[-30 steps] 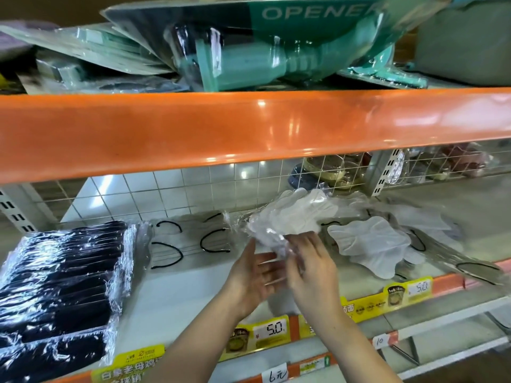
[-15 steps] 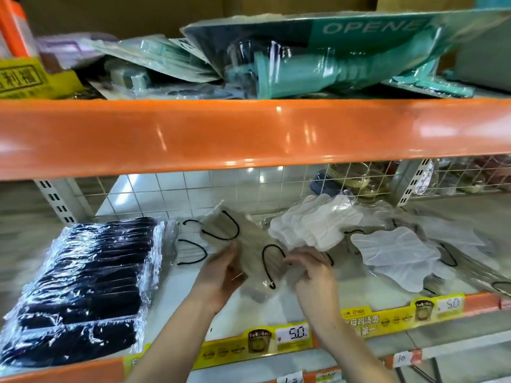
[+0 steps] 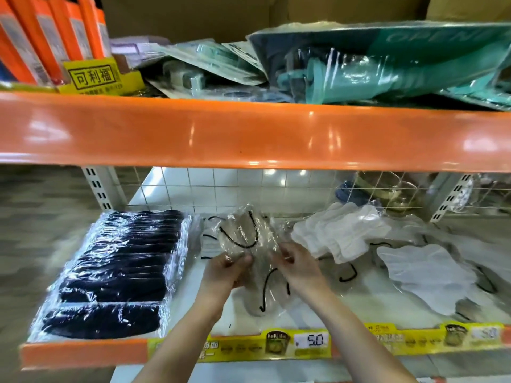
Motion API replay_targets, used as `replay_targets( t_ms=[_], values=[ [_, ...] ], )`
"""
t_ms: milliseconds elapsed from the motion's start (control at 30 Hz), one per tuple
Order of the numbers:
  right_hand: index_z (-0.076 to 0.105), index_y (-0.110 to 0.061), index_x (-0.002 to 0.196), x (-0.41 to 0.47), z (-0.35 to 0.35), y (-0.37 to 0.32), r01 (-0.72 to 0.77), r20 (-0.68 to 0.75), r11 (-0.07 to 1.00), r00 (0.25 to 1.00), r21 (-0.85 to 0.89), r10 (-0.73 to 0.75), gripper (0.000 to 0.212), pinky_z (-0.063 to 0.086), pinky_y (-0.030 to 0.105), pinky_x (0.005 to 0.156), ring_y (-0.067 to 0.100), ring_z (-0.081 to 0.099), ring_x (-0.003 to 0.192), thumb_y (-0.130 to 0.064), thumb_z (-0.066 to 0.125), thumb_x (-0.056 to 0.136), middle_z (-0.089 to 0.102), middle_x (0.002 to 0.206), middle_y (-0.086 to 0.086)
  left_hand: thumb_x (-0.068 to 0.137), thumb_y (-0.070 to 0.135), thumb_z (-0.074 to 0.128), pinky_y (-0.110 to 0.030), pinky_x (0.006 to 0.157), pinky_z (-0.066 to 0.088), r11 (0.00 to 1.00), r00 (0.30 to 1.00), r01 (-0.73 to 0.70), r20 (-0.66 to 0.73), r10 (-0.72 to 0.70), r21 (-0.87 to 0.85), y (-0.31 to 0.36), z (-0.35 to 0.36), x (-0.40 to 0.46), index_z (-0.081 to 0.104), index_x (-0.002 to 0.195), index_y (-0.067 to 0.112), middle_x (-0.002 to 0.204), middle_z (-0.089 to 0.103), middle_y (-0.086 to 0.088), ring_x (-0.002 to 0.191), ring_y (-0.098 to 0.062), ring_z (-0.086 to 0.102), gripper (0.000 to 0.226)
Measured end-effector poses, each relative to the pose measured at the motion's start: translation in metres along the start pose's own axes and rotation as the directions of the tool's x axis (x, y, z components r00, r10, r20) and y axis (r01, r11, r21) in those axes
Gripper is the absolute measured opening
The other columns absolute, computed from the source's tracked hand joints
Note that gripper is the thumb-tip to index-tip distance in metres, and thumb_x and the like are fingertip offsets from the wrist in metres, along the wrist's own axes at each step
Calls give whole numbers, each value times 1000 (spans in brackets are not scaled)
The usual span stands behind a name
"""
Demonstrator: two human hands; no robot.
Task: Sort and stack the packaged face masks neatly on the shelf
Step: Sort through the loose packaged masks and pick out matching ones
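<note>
A clear packet of beige face masks (image 3: 243,233) with black ear loops is held over the middle of the white shelf (image 3: 359,305). My left hand (image 3: 226,272) pinches its left side and my right hand (image 3: 297,265) pinches its right side. A neat stack of black packaged masks (image 3: 116,272) fills the left end of the shelf. Loose white packaged masks (image 3: 340,233) lie in a pile to the right, with one grey-white mask packet (image 3: 425,275) further right.
An orange beam (image 3: 249,134) of the upper shelf runs low overhead, carrying teal opener packs (image 3: 387,67) and orange boxes (image 3: 52,31). A wire grid (image 3: 221,189) backs the shelf. Yellow price tags (image 3: 309,342) line the front edge.
My hands left the white mask pile and took hold of the beige packet, drawing it to the shelf's middle. The view has shifted left and upward.
</note>
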State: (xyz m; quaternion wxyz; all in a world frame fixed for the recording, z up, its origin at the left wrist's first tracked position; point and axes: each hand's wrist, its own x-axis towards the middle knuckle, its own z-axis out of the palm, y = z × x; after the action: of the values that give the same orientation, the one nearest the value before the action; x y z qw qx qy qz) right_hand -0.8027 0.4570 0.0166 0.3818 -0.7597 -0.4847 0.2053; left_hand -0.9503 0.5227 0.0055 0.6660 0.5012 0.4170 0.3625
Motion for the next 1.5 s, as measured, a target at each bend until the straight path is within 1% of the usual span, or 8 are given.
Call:
replay_targets(
  t_ms=[100, 433, 533, 633, 867, 1000, 1167, 1500],
  values=[
    [52, -23, 57, 0, 2, -4, -44, 18, 989, 999, 143, 42, 34, 29, 27, 56, 5, 39, 52, -25, 63, 90, 43, 51, -11, 86, 5, 66, -27, 60, 51, 999, 999, -39, -5, 39, 38, 0, -3, -4, 70, 81, 10, 68, 66, -6, 60, -16, 57, 8],
    [58, -19, 89, 2, 18, 12, -133, -101, 767, 963, 627, 249, 29, 49, 25, 63, 18, 60, 78, 10, 54, 87, 62, 85, 2, 86, 5, 65, -18, 46, 43, 983, 998, -52, -34, 58, 176, -2, -19, -4, 71, 78, 12, 58, 65, -1, 51, -8, 60, 12],
    [54, -19, 122, 0, 17, 20, 76, -362, 980, 932, 186, -4, 55, 41, 27, 87, 25, 52, 109, 17, 52, 80, 53, 114, 3, 91, 6, 60, -17, 43, 36, 951, 994, -102, 4, 105, 290, 2, -29, 1, 68, 78, 4, 49, 57, 1, 42, -9, 51, 15],
    [53, -8, 130, -4, 11, 28, 267, -382, 790, 761, -552, -524, 66, 32, 31, 101, 26, 42, 121, 11, 67, 68, 48, 130, 12, 93, 7, 57, -16, 39, 30, 912, 988, -151, 19, 156, 382, 8, -39, 8, 69, 80, -1, 47, 47, 4, 36, -8, 37, 20],
    [70, -21, 89, 9, 11, 35, 417, -198, 627, 707, -658, -679, 27, 33, 27, 75, 18, 58, 84, -18, 47, 75, 63, 91, -5, 88, 16, 66, -20, 51, 41, 865, 979, -176, 174, 104, 471, 25, -51, 19, 74, 87, 25, 63, 60, 1, 47, -5, 46, 12],
    [68, -19, 81, 21, 17, 35, 402, -148, 633, 758, -662, -636, 24, 42, 27, 65, 18, 59, 71, -21, 45, 80, 61, 80, -4, 86, 39, 63, -30, 85, 43, 501, 876, -346, 81, 476, 793, 13, -58, 34, 65, 119, 17, 105, 67, 1, 101, -20, 59, 39],
    [63, -11, 79, 31, 25, 36, 362, -226, 735, 792, -574, -566, 22, 50, 35, 65, 22, 51, 80, -21, 45, 86, 60, 84, 4, 85, 43, 48, -30, 83, 46, 37, 591, -546, 354, 725, 837, 7, -42, 28, 73, 94, 17, 96, 72, 3, 95, -17, 65, 37],
    [53, -20, 81, 45, 56, 36, 319, -73, 860, 924, -399, -376, 42, 48, 26, 58, 21, 62, 74, 4, 77, 56, 60, 82, -4, 96, 32, 28, -31, 112, 23, 15, 909, -374, 363, 203, 927, -17, -25, 47, 41, 142, 24, 151, 35, 1, 141, -13, 29, 48]
  ],
)
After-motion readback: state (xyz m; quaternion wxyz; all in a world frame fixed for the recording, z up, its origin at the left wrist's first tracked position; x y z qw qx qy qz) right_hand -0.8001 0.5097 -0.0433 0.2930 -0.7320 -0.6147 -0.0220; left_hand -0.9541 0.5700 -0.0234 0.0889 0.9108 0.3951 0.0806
